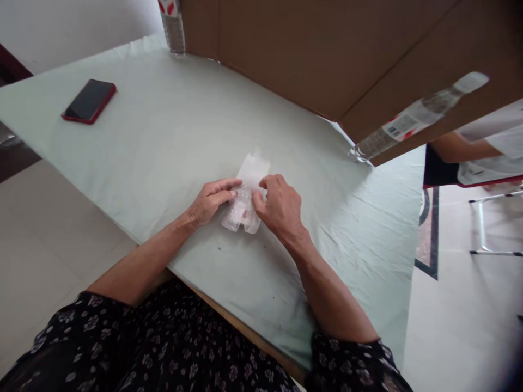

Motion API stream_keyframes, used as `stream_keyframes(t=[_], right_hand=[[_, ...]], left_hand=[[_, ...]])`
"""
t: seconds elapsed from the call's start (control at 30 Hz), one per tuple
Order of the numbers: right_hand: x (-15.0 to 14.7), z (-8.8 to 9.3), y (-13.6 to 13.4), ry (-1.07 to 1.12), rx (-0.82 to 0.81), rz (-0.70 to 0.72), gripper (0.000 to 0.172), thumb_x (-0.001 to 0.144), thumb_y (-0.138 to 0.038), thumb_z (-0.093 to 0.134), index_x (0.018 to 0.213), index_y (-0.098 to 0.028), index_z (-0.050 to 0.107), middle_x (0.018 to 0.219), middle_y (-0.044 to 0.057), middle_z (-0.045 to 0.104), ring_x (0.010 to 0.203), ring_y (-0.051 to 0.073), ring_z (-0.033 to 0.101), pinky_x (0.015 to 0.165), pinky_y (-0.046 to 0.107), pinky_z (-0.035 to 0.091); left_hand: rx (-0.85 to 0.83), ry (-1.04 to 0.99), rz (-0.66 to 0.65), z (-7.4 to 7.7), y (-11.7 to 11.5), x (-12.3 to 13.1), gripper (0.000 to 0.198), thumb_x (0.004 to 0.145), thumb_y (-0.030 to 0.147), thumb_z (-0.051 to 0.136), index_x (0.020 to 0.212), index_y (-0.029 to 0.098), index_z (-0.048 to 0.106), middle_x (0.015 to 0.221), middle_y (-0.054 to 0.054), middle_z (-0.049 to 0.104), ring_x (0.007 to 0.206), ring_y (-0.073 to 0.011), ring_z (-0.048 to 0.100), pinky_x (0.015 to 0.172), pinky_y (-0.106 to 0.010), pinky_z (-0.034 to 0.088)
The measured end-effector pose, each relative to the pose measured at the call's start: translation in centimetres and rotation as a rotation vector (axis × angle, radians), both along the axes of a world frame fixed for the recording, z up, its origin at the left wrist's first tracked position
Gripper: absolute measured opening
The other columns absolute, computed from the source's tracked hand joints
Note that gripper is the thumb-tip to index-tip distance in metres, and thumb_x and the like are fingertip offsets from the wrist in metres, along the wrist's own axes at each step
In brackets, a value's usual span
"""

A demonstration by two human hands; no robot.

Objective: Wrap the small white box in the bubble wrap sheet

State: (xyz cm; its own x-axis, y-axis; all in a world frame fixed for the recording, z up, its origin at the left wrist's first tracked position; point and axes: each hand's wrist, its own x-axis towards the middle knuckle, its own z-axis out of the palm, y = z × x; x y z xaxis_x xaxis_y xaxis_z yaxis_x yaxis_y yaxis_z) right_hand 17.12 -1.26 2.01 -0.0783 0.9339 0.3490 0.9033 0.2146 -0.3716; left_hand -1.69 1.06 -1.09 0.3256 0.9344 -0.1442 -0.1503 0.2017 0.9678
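A crumpled, translucent white packet [245,202], apparently bubble film, lies on the cloth-covered worktop [163,141], between the two hands and toward the wearer's side; its upper end looks flat and smooth, its near end puckered and notched, with a small reddish spot too blurred to make out. The left hand [210,202] has its grip loosely parted, finger and thumb laid on the packet's left edge without pinching it; the right hand [281,207] curls over the right edge, its grip a little apart, thumb tip at the film; whether it holds any of it, I cannot tell.

The packet should be very light, soft and springy, somewhat slippery, and easily torn; whether anything fragile sits inside does not show; the sides near the middle seem the best hold, pinched lightly between thumb and forefinger, with the other hand steadying the opposite edge.
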Motion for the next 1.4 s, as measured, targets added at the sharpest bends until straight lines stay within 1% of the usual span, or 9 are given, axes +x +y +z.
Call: stream_keyframes(t=[0.27,0.43,0.53,0.7,0.9,1.1,1.2,1.3,1.4], right_hand=[[3.5,-0.7,0.8,0.708,-0.242,-0.043,0.016,0.081,-0.031,0.057,0.068,-0.023,0.055,0.062,-0.003,0.052,0.059,0.013,0.044,0.06,0.029,0.037],[3.3,-2.2,1.2,1.029,-0.388,-0.034,0.021,0.08,-0.04,0.061,0.071,-0.023,0.053,0.062,-0.004,0.05,0.058,0.012,0.043,0.058,0.028,0.036],[2.9,-2.7,1.2,1.042,-0.375,0.002,0.024,0.082,-0.045,0.063,0.075,-0.023,0.054,0.065,-0.004,0.053,0.059,0.012,0.044,0.058,0.027,0.037],[2.7,-2.9,1.0,1.089,-0.371,0.067,0.029,0.081,-0.05,0.067,0.079,-0.023,0.057,0.073,-0.002,0.062,0.063,0.013,0.049,0.062,0.028,0.041],[3.0,-2.8,1.2,1.114,-0.284,0.009,0.026,0.082,-0.047,0.067,0.078,-0.022,0.059,0.077,-0.001,0.065,0.069,0.013,0.053,0.066,0.027,0.043],[4.1,-4.1,2.1,1.09,-0.196,-0.13,0.022,0.079,-0.042,0.065,0.076,-0.022,0.058,0.068,-0.004,0.057,0.062,0.012,0.049,0.06,0.027,0.042],[4.2,-3.4,2.0,0.946,-0.057,-0.176,0.018,0.08,-0.037,0.062,0.089,-0.021,0.062,0.082,0.001,0.065,0.074,0.015,0.058,0.067,0.029,0.048],[3.6,-1.5,1.2,0.753,0.071,-0.081,0.022,0.085,-0.037,0.06,0.101,-0.022,0.064,0.103,0.006,0.071,0.092,0.018,0.065,0.081,0.034,0.052],[2.7,0.0,0.3,0.643,0.023,0.066,0.03,0.087,-0.042,0.062,0.11,-0.023,0.064,0.116,0.008,0.072,0.102,0.021,0.067,0.088,0.038,0.054]], left_hand=[[-0.042,0.035,0.096,0.6,0.4,-0.1,0.042,0.066,0.034,0.07,0.102,0.013,0.07,0.083,-0.003,0.068,0.073,-0.0157,0.06,0.074,-0.032,0.049],[0.282,0.359,0.206,1.3,0.2,-0.7,0.032,0.071,0.045,0.071,0.086,0.017,0.067,0.107,-0.008,0.065,0.086,-0.0173,0.06,0.078,-0.031,0.048],[0.388,0.515,0.188,1.7,-0.2,-0.8,0.037,0.071,0.05,0.074,0.087,0.018,0.066,0.104,-0.006,0.063,0.074,-0.0138,0.055,0.07,-0.029,0.046],[0.338,0.646,0.07,1.8,-0.5,-0.5,0.03,0.069,0.041,0.074,0.086,0.018,0.065,0.081,0.0,0.061,0.062,-0.0117,0.048,0.062,-0.028,0.04],[0.229,0.553,0.244,1.6,0.4,-1.3,0.012,0.07,0.028,0.056,0.063,0.019,0.054,0.058,0.005,0.046,0.057,-0.011,0.04,0.055,-0.026,0.033],[0.282,0.755,0.348,1.2,1.2,-2.6,0.009,0.07,0.024,0.057,0.063,0.019,0.056,0.06,0.004,0.053,0.06,-0.012,0.046,0.061,-0.028,0.038],[0.315,0.798,0.371,0.8,1.5,-2.8,0.005,0.07,0.021,0.058,0.073,0.019,0.061,0.065,0.003,0.059,0.061,-0.0126,0.051,0.063,-0.028,0.042],[0.47,0.79,0.489,0.6,1.4,-2.8,0.018,0.071,0.019,0.057,0.087,0.019,0.064,0.073,0.002,0.064,0.061,-0.0121,0.053,0.063,-0.027,0.046],[0.798,0.759,0.551,1.0,0.7,-2.7,0.019,0.076,0.019,0.056,0.093,0.019,0.065,0.08,-0.001,0.067,0.069,-0.0146,0.059,0.066,-0.028,0.051]])
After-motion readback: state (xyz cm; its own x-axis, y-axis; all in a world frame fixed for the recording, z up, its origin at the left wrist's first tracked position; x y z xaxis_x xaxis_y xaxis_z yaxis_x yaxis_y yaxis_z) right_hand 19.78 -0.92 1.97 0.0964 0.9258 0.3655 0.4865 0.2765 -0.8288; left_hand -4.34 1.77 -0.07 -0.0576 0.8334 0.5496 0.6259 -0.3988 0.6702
